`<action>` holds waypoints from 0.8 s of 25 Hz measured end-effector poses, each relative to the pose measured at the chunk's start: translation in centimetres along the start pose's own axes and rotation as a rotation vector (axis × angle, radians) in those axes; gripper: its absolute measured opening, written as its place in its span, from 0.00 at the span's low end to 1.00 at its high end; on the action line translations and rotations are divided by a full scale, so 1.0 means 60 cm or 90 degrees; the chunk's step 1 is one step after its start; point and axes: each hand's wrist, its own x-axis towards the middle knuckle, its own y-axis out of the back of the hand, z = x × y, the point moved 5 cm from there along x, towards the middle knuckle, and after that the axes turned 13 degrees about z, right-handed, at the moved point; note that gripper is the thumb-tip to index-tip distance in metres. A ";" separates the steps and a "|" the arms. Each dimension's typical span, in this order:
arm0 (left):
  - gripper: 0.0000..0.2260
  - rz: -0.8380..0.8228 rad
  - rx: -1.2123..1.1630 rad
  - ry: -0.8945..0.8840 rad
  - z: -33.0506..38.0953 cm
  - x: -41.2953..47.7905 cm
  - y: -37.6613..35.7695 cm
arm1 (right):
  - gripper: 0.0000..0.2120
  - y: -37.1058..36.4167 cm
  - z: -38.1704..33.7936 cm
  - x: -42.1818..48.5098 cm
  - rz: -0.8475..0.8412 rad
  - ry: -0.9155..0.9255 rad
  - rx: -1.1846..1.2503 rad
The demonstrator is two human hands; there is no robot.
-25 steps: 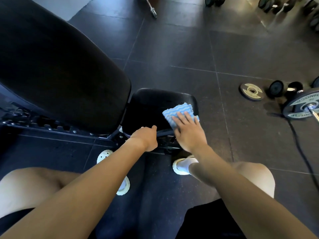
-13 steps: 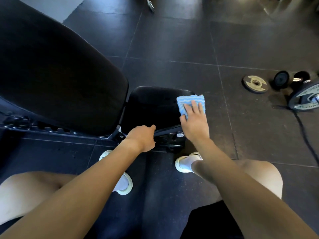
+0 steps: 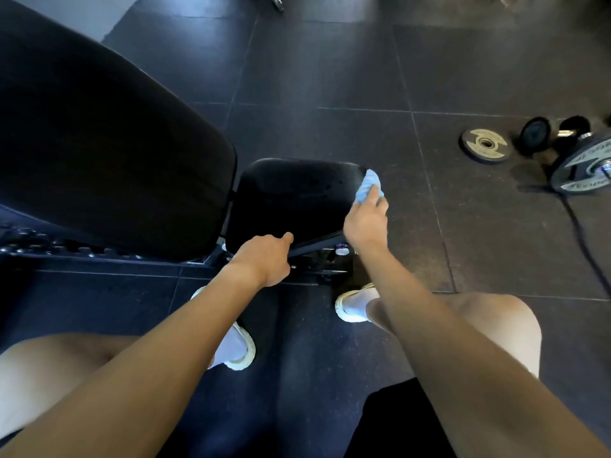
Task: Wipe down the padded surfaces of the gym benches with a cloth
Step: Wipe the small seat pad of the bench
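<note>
A black gym bench fills the left: its big padded backrest [image 3: 99, 153] slopes up to the left and its small padded seat [image 3: 291, 200] lies in the middle. My right hand [image 3: 365, 219] holds a blue cloth [image 3: 368, 188] against the seat's right edge, fingers wrapped over the cloth. My left hand [image 3: 264, 259] grips the seat's near edge, thumb on top, fingers curled under it.
The bench's black metal frame [image 3: 317, 259] runs under the seat. Weight plates [image 3: 484, 145] and a dumbbell [image 3: 555, 132] lie on the dark rubber floor at the right, with a black cable [image 3: 582, 233] trailing near them. My feet in white shoes stand below the seat.
My right hand has slid the cloth from the top of the seat to its right edge and down the side. My left hand has stayed on the near edge.
</note>
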 end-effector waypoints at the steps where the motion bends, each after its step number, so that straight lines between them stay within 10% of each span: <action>1: 0.26 -0.007 -0.008 0.002 -0.003 -0.002 -0.002 | 0.27 0.003 0.006 0.018 -0.016 -0.055 0.036; 8: 0.29 0.015 -0.024 0.014 -0.005 -0.009 -0.015 | 0.30 -0.011 -0.035 -0.133 -0.060 -0.253 0.325; 11: 0.32 0.013 -0.039 0.025 -0.013 -0.014 -0.024 | 0.23 -0.040 -0.058 -0.133 -0.138 -0.225 0.219; 14: 0.34 0.006 -0.113 0.036 -0.032 -0.019 -0.024 | 0.17 -0.032 -0.052 -0.109 -0.214 -0.449 0.304; 17: 0.34 0.012 -0.201 0.074 -0.064 -0.031 -0.029 | 0.16 -0.013 -0.076 -0.105 -0.367 -0.387 0.104; 20: 0.36 -0.006 -0.294 0.117 -0.083 -0.051 -0.052 | 0.22 -0.036 -0.106 -0.176 -0.271 -0.329 0.143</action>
